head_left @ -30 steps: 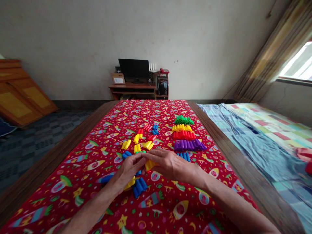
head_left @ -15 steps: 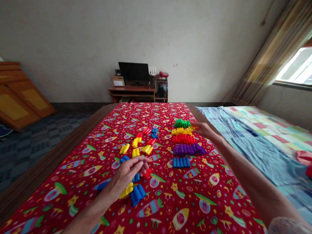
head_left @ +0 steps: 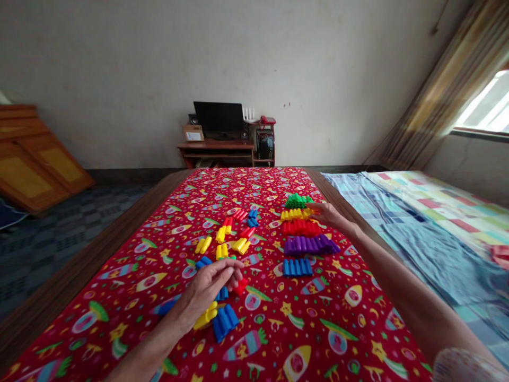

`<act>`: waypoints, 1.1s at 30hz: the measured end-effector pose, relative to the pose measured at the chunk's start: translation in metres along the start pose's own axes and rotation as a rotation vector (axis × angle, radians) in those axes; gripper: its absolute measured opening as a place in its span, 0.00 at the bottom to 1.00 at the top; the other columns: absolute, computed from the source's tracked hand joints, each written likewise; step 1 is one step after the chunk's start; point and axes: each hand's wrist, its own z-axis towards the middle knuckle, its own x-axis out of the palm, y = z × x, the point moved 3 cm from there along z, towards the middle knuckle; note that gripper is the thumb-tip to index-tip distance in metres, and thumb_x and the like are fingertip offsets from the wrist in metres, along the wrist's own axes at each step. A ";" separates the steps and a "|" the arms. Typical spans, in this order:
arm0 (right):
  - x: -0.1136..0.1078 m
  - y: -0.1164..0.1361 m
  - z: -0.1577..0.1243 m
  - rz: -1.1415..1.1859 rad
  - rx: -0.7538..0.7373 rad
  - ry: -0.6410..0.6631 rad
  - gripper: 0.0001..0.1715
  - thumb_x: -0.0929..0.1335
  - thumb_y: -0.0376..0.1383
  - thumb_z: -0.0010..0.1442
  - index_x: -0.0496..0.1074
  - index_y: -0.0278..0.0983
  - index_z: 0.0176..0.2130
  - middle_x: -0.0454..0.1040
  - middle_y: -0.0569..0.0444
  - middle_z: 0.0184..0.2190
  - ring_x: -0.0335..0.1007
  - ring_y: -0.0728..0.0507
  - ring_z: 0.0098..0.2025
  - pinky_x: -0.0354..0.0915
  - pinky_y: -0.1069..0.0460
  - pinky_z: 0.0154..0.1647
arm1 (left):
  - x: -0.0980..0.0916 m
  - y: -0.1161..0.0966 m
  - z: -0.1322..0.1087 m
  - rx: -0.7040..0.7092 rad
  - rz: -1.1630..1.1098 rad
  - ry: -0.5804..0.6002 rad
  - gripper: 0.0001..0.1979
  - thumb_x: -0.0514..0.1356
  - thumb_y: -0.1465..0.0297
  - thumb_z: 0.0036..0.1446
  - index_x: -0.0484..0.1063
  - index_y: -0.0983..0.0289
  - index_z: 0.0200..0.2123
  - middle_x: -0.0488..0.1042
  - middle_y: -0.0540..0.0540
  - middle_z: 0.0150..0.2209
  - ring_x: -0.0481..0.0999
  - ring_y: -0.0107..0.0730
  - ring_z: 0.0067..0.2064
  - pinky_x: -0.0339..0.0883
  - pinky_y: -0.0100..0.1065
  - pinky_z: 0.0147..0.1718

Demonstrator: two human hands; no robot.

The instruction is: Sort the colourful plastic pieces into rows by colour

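My right hand [head_left: 328, 214] reaches to the right end of a row of yellow tube-shaped toy blocks [head_left: 292, 214], its fingertips closed on the end block. Green blocks [head_left: 296, 201] lie just beyond it; rows of red [head_left: 301, 228], purple [head_left: 308, 245] and blue blocks [head_left: 297, 267] line up on the near side. My left hand [head_left: 217, 278] hovers palm down, fingers loosely curled, with nothing visible in it. Under and around it are a red block [head_left: 240, 287], blue blocks [head_left: 225, 321] and yellow blocks [head_left: 205, 317], partly hidden by the hand and wrist.
Scattered yellow [head_left: 203, 244], red [head_left: 240, 215] and blue pieces [head_left: 252, 218] lie left of the rows on the red patterned tablecloth [head_left: 254, 361]. A bed [head_left: 417, 254] adjoins the table's right side. A desk with a monitor [head_left: 218, 118] stands against the far wall.
My right hand has shifted slightly left at the yellow row's end, pressing nearer to the other yellow blocks. My left hand stays almost still. The view has turned slightly.
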 end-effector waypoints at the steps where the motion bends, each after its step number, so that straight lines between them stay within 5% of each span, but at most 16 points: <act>1: -0.001 0.003 0.001 -0.017 -0.021 0.017 0.25 0.71 0.32 0.53 0.75 0.34 0.52 0.80 0.44 0.41 0.79 0.39 0.38 0.72 0.49 0.40 | -0.001 0.001 0.000 0.010 0.014 0.006 0.14 0.61 0.61 0.53 0.75 0.66 0.36 0.77 0.54 0.28 0.74 0.29 0.27 0.68 0.28 0.26; 5: -0.007 0.012 0.000 -0.057 -0.046 0.049 0.26 0.71 0.35 0.54 0.74 0.33 0.53 0.81 0.47 0.33 0.77 0.42 0.31 0.70 0.51 0.35 | -0.007 -0.002 0.000 0.081 0.114 0.022 0.13 0.58 0.61 0.56 0.74 0.65 0.36 0.78 0.54 0.29 0.76 0.30 0.28 0.70 0.29 0.27; 11: -0.026 0.031 -0.005 -0.092 -0.033 -0.088 0.23 0.66 0.37 0.58 0.75 0.31 0.51 0.81 0.46 0.33 0.75 0.43 0.30 0.65 0.53 0.32 | -0.030 -0.024 0.006 0.291 0.531 -0.062 0.14 0.53 0.62 0.58 0.76 0.62 0.36 0.81 0.56 0.35 0.80 0.37 0.37 0.73 0.33 0.38; 16: -0.022 0.098 0.005 0.009 -0.214 0.034 0.17 0.63 0.37 0.62 0.78 0.32 0.42 0.78 0.51 0.26 0.70 0.48 0.25 0.59 0.56 0.26 | -0.051 -0.016 0.018 0.434 0.795 -0.212 0.14 0.50 0.65 0.58 0.76 0.60 0.35 0.80 0.57 0.39 0.78 0.40 0.43 0.71 0.36 0.46; 21: 0.041 0.194 0.005 -0.094 -0.435 0.291 0.17 0.62 0.41 0.67 0.75 0.33 0.36 0.74 0.51 0.25 0.66 0.49 0.25 0.58 0.55 0.28 | -0.059 0.010 0.026 0.508 0.872 -0.231 0.16 0.49 0.68 0.60 0.76 0.63 0.38 0.78 0.60 0.42 0.77 0.41 0.46 0.71 0.40 0.49; 25: 0.102 0.230 0.005 -0.309 -0.378 0.290 0.11 0.67 0.39 0.64 0.75 0.35 0.35 0.75 0.47 0.26 0.69 0.43 0.29 0.64 0.50 0.30 | -0.060 0.025 0.027 0.509 0.935 -0.214 0.17 0.48 0.70 0.60 0.76 0.64 0.43 0.78 0.61 0.46 0.76 0.43 0.50 0.69 0.44 0.53; 27: 0.115 0.235 0.004 -0.328 -0.400 0.271 0.06 0.68 0.33 0.62 0.76 0.35 0.36 0.76 0.46 0.29 0.70 0.43 0.31 0.67 0.49 0.32 | -0.059 0.030 0.027 0.510 0.963 -0.193 0.18 0.49 0.70 0.60 0.75 0.65 0.46 0.77 0.62 0.49 0.75 0.44 0.52 0.68 0.45 0.55; 30: 0.104 0.234 0.004 -0.218 -0.451 0.261 0.10 0.69 0.30 0.59 0.75 0.33 0.43 0.78 0.44 0.34 0.72 0.42 0.35 0.68 0.49 0.36 | -0.061 0.033 0.028 0.527 0.965 -0.168 0.19 0.48 0.69 0.60 0.75 0.66 0.48 0.76 0.63 0.51 0.73 0.44 0.54 0.67 0.46 0.56; 33: 0.064 0.220 0.003 -0.008 -0.478 0.250 0.17 0.69 0.32 0.59 0.74 0.34 0.49 0.78 0.46 0.38 0.73 0.44 0.38 0.67 0.52 0.38 | -0.070 0.033 0.030 0.541 0.958 -0.222 0.18 0.49 0.69 0.60 0.75 0.65 0.46 0.75 0.63 0.51 0.72 0.44 0.55 0.66 0.47 0.57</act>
